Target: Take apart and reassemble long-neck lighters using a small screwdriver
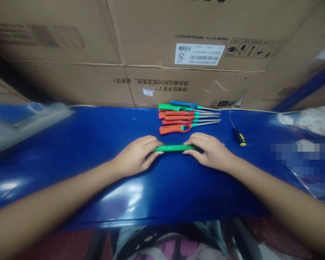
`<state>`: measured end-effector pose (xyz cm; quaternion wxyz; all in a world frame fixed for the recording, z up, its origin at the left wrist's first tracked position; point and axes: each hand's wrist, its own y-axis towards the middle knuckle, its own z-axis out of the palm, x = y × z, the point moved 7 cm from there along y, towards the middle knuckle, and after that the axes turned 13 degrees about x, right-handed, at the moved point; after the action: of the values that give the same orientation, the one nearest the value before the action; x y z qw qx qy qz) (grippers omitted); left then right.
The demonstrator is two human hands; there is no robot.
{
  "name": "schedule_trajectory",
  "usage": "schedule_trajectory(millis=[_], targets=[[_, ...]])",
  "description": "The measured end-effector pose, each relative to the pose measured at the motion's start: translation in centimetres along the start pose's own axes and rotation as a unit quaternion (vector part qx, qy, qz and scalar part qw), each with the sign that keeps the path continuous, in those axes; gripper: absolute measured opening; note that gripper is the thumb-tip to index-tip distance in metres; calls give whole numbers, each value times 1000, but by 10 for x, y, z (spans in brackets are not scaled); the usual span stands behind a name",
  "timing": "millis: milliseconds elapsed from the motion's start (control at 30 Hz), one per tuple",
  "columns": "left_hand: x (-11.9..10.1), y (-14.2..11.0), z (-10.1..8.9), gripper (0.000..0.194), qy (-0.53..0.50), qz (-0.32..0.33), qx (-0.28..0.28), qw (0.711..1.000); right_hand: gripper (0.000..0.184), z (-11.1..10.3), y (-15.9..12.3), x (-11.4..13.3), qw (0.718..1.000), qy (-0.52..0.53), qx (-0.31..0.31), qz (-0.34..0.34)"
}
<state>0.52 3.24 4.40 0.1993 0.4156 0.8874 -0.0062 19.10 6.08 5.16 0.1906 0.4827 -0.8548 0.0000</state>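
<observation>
A green lighter handle (174, 148) lies level between my two hands, just above or on the blue surface; I cannot tell which. My left hand (139, 153) pinches its left end between thumb and fingers. At the other end, my right hand (209, 150) grips it the same way and hides that tip. Beyond my hands, several long-necked lighters lie in a row: an orange one (173, 129) nearest, more red and orange ones, a green one (170, 107) and a blue one (182, 103) farthest back. Their metal necks point right.
A screwdriver (238, 137) with a black and yellow handle lies right of the lighters. Large cardboard boxes (148, 43) wall off the back of the blue table (78, 144). Clear plastic bags (40, 115) sit at the left, and a patterned cloth (316, 121) at the right.
</observation>
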Motion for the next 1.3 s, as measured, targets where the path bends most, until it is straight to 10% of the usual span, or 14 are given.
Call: schedule_trajectory(millis=[833, 1300], targets=[[2, -4, 8, 31, -25, 4, 42, 999, 23, 5, -2, 9, 992, -84, 83, -39], [-3, -5, -4, 25, -33, 46, -45, 997, 25, 1, -1, -3, 996, -57, 70, 7]])
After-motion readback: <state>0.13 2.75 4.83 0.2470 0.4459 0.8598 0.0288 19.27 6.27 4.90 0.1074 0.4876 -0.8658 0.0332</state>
